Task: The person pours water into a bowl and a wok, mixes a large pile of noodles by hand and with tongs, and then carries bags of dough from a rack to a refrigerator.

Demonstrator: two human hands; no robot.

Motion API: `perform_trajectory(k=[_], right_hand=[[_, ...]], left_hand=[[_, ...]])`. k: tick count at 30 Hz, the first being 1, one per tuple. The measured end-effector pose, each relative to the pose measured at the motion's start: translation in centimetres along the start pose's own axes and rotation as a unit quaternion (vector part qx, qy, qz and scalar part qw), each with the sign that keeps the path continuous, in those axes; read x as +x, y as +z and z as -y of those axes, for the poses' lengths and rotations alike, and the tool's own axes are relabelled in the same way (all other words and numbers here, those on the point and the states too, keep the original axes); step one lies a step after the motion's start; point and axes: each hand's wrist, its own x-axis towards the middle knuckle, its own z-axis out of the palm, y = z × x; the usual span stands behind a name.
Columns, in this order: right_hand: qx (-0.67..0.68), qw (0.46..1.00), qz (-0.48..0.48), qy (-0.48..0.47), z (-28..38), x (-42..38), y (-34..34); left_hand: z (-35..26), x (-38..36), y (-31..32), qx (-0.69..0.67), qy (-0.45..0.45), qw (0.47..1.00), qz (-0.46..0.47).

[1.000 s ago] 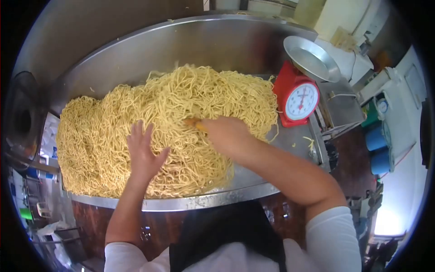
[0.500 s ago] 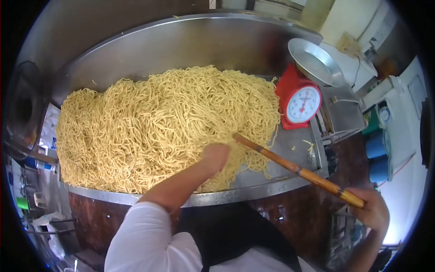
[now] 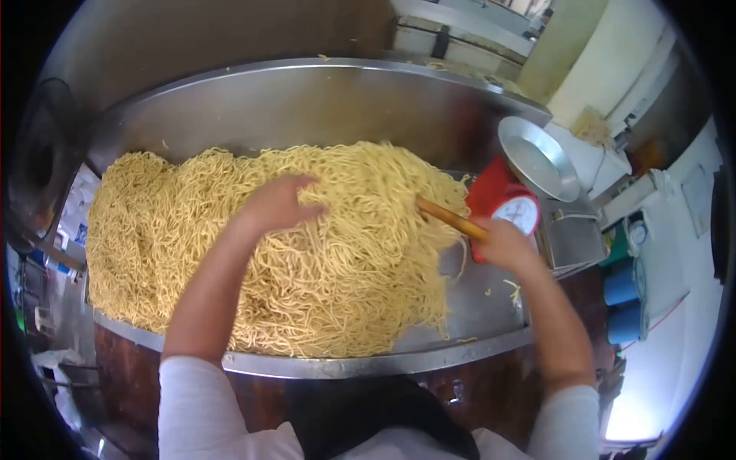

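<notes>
A red dial scale (image 3: 487,188) with a silver pan (image 3: 539,159) stands right; two blue bins (image 3: 621,286) stand farther right.

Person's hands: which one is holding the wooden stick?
The right hand, wrapped around the wooden stick; the left hand is open over the noodles, gripping no stick.

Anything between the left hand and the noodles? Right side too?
Nothing visible between the left hand and the noodles; it's open above them, contact unclear. The right hand grips a wooden stick whose far end reaches the pile. The red dial scale sits right of the noodles, not between.
</notes>
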Motion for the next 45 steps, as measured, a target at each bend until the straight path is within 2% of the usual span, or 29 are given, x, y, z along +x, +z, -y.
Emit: perform_trajectory(k=[1,3,5,7,8,9,11,12,13,15,16,18,20,22,23,25,26,27,29,31,32,34,36,37,38,40,41,43,45], right_hand=[[0.001,0.998,-0.054,-0.037,1.0,2.6,2.6],[-0.001,0.999,-0.033,0.029,3.9,1.1,3.4],[-0.026,0.998,-0.003,0.049,3.7,-3.5,3.1],[-0.009,0.999,-0.029,0.022,-0.2,-9.7,-0.1],[0.015,0.995,-0.015,0.102,-0.6,-12.9,-3.3],[0.044,0.991,0.005,0.124,-1.4,-15.6,-6.4],[0.068,0.99,-0.009,0.126,-2.0,-18.0,-9.5],[0.069,0.99,0.003,0.125,-2.0,-16.6,-9.0],[0.011,0.992,0.023,0.123,-1.9,-13.9,-8.0],[-0.056,0.992,0.043,0.101,-2.2,-6.3,-6.5],[-0.062,0.992,0.058,0.089,-2.5,-2.5,-5.4],[-0.023,0.999,-0.018,0.038,-0.3,1.3,-1.2],[0.0,0.999,-0.04,0.021,0.7,0.3,1.6],[-0.033,0.996,-0.056,0.062,2.5,-3.8,1.7],[-0.035,0.995,-0.059,0.077,3.6,-6.5,-0.1],[-0.062,0.986,-0.035,0.152,5.4,-12.3,-5.6],[-0.038,0.989,-0.055,0.129,6.3,-14.9,-8.0],[-0.017,0.984,-0.06,0.165,8.0,-17.0,-10.1],[-0.07,0.966,-0.065,0.24,9.8,-20.5,-12.8],[-0.035,0.965,-0.05,0.254,10.8,-20.9,-13.1],[-0.008,0.966,-0.029,0.255,11.6,-20.1,-12.8],[-0.134,0.98,0.027,0.144,11.5,-15.9,-9.7],[-0.214,0.967,0.068,0.12,10.6,-8.1,-3.2],[-0.157,0.98,0.064,0.102,11.1,-4.1,-0.7],[-0.111,0.993,0.004,0.042,10.2,-0.7,3.6],[-0.028,0.999,0.028,0.014,12.3,1.7,8.0],[-0.015,0.999,0.028,0.005,12.7,1.6,9.0],[0.003,0.999,0.033,-0.011,10.5,-1.1,8.0],[0.088,0.994,0.057,-0.004,6.7,-5.3,5.0]], left_hand=[[1.1,3.2,-0.4,-0.042,0.006,0.999,-0.004],[2.2,9.8,-1.3,-0.085,0.032,0.996,-0.012],[3.3,15.2,-1.0,0.002,-0.115,0.988,0.103],[7.3,17.9,4.5,-0.079,-0.017,0.952,0.295],[5.9,16.2,7.2,-0.043,-0.006,0.953,0.299],[3.1,14.6,10.1,-0.003,0.004,0.953,0.303],[-3.3,10.7,10.2,-0.017,0.02,0.92,0.391],[-5.6,11.1,11.8,-0.005,0.084,0.853,0.516],[-7.2,9.4,14.0,-0.028,0.079,0.878,0.47],[-10.2,7.4,16.7,0.013,0.182,0.877,0.444],[-10.4,7.0,15.5,0.013,0.18,0.879,0.442],[-11.1,6.3,12.0,-0.025,0.175,0.87,0.46],[-6.7,9.7,8.7,-0.068,0.129,0.914,0.378],[-1.2,13.9,4.8,-0.145,0.03,0.979,0.14],[3.1,17.7,4.5,-0.028,0.03,0.998,0.043],[5.9,19.4,2.2,0.038,0.013,0.997,0.071],[6.8,19.4,2.2,0.088,0.007,0.989,0.117],[7.7,19.1,2.7,0.138,-0.002,0.977,0.165],[8.1,17.7,8.1,0.049,-0.041,0.962,0.266],[6.1,15.9,10.1,0.023,-0.061,0.929,0.364],[5.9,14.4,9.5,0.025,-0.068,0.928,0.364],[5.6,11.7,6.8,-0.056,0.018,0.966,0.252],[8.1,11.6,3.2,-0.274,-0.149,0.941,0.128],[10.7,12.4,2.2,-0.357,-0.198,0.912,0.036],[12.2,12.4,0.8,-0.378,-0.199,0.903,-0.049],[11.8,10.2,-2.2,-0.17,-0.165,0.969,-0.067],[11.3,8.9,-2.5,-0.165,-0.169,0.97,-0.062],[10.5,5.4,-1.8,-0.03,-0.122,0.992,0.006],[6.4,-0.9,1.2,0.21,-0.065,0.974,-0.059]])
